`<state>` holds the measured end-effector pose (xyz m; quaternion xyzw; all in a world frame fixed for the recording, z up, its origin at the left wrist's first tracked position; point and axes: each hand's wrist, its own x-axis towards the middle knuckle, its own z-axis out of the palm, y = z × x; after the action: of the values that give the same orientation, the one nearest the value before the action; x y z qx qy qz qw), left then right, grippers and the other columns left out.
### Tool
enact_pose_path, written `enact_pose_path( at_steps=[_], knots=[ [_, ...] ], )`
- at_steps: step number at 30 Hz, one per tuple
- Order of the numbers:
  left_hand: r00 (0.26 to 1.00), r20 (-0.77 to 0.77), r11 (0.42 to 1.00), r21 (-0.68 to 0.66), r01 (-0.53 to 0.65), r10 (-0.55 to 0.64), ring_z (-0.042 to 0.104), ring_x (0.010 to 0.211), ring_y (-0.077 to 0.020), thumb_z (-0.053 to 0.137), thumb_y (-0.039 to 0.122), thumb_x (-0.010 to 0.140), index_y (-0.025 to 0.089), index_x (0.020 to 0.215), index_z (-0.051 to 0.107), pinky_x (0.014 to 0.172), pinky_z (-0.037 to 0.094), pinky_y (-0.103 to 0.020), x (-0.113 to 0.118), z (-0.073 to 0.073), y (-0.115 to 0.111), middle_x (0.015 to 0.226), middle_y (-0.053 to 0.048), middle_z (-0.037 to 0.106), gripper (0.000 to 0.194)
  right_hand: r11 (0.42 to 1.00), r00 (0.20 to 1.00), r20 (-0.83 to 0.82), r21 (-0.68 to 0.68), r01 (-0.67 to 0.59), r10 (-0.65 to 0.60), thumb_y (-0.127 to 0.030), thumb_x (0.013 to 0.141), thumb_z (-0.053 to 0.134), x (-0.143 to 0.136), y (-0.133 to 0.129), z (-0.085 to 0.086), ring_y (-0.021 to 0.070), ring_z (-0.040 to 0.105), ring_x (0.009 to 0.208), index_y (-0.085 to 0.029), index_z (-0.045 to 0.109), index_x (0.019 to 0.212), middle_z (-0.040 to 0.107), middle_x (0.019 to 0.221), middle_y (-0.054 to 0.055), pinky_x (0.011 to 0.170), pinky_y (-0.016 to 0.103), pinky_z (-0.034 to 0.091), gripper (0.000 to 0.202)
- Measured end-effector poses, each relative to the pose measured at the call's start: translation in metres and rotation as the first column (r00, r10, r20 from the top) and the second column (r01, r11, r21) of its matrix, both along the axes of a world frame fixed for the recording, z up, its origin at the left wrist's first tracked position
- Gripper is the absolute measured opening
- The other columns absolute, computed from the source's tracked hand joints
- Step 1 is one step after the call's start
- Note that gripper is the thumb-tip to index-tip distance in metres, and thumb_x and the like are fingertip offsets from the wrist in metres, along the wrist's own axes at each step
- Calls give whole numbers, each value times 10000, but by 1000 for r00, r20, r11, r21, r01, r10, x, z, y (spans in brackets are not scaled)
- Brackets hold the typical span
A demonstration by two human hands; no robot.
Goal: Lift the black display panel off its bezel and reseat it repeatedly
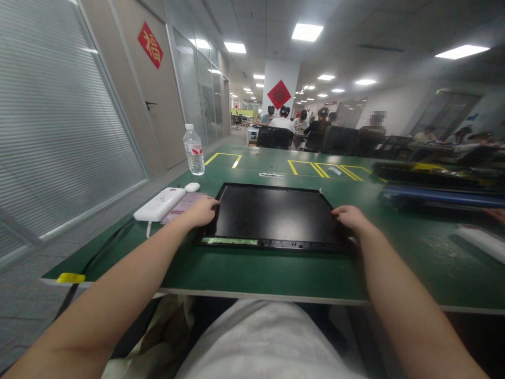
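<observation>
A black flat screen panel [276, 213] lies face up on the green table [252, 276] in front of me. Along its near edge runs a dark frame strip with a green circuit board showing at the left. My left hand [203, 210] grips the panel's left edge, its fingers closed at the rim. At the opposite edge, my right hand [350, 217] pinches the rim between thumb and fingers. Parts of the fingertips on both sides are hidden by the hands and the frame.
Left of the panel are a white power bank [160, 204], a pinkish phone [183, 206], a white earbud case [192, 187] and a water bottle [193, 150]. Long dark and blue parts [442, 197] lie at the right, near another person's hand [496, 213]. Several people sit farther back.
</observation>
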<state>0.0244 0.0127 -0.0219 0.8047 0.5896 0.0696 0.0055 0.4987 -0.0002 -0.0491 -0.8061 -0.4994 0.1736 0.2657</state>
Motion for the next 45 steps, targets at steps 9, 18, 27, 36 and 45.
enact_pose_path(
  at_steps=[9,18,27,36,45],
  knots=[
    [1000,-7,999,-32,-1,1,614,1229,-233,439,66,773,149,1255,691,1051,439,-262,0,1,-1,1337,-101,672,549,1000,999,-52,27,8,-6,-6,692,555,2,1,-4,181,661,788,-157,776,950,745,922,82,724,254,512,372],
    [996,49,994,-75,-76,80,626,1224,-217,432,112,809,178,1324,634,1025,462,-265,1,1,-4,1358,-84,661,557,1000,1000,-24,24,-4,5,-21,687,563,2,2,-4,195,674,819,-168,779,939,745,899,82,753,263,517,363],
    [996,86,999,-9,-34,35,596,1252,-234,446,87,797,127,1315,623,1067,429,-297,2,-1,-3,1354,-128,653,548,999,999,38,-44,-15,17,-26,686,560,-1,1,0,201,682,775,-163,762,1014,741,933,100,738,273,519,408],
    [991,133,998,64,-11,2,560,1272,-256,457,289,901,130,1300,620,1108,402,-364,2,-13,1,1335,-154,630,459,999,997,77,-35,-2,5,-21,681,562,-3,-1,3,214,686,842,-180,774,974,743,924,92,771,271,519,395],
    [995,85,998,37,-55,51,517,1312,-271,395,306,936,141,1331,608,1120,371,-372,11,-18,-1,1366,-165,565,478,999,995,102,-51,-7,13,-23,697,564,-6,-3,6,213,685,846,-178,772,984,740,980,102,765,270,518,386]
  ],
)
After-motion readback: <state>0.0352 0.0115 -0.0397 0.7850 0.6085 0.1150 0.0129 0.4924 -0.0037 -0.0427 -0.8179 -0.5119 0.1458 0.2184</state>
